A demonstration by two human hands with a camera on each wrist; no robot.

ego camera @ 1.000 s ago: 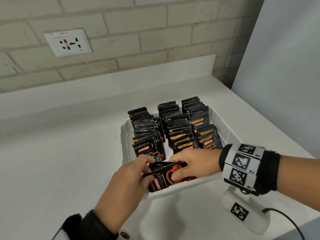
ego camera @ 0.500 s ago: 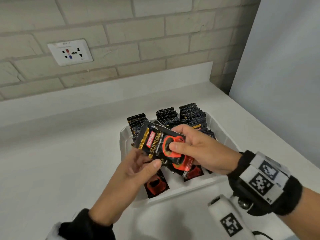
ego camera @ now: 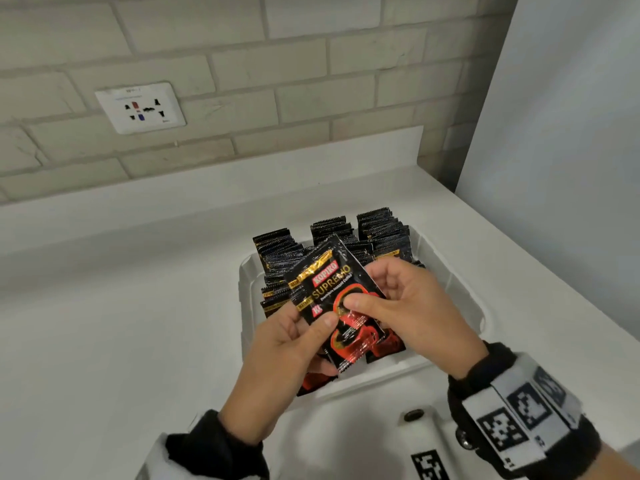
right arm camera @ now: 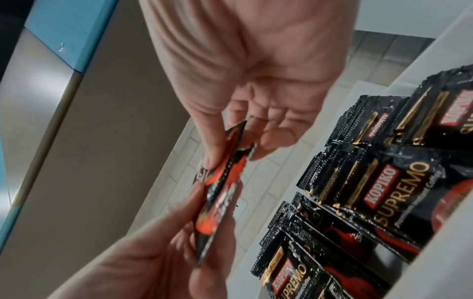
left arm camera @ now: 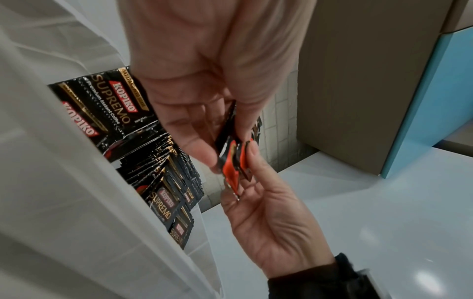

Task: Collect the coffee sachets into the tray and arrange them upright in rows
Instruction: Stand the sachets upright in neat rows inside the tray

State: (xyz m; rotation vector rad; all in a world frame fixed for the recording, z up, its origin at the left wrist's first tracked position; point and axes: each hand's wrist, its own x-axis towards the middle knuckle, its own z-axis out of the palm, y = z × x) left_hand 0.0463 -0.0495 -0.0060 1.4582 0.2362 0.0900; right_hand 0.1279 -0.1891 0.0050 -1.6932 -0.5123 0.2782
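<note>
Coffee sachets (ego camera: 334, 289), black with red cups and "KOPIKO SUPREMO" print, are held as a small fanned bundle above the near end of the white tray (ego camera: 464, 299). The left hand (ego camera: 277, 344) pinches the bundle's lower left edge, thumb on the printed face and fingers (left arm camera: 202, 149) behind. The right hand (ego camera: 412, 306) pinches the lower right part, thumb pressed on the red cup, fingers (right arm camera: 271, 137) curled at the back. More sachets (ego camera: 377, 226) stand upright in three rows filling the tray's far part; a few lie flat on the tray floor beneath the hands. The tray sits on a white bench (ego camera: 114, 323), its right rim near the bench's right edge and a white panel (ego camera: 571, 133). Open bench spreads to the left. A brick wall with a socket plate (ego camera: 140, 107) rises behind.
</note>
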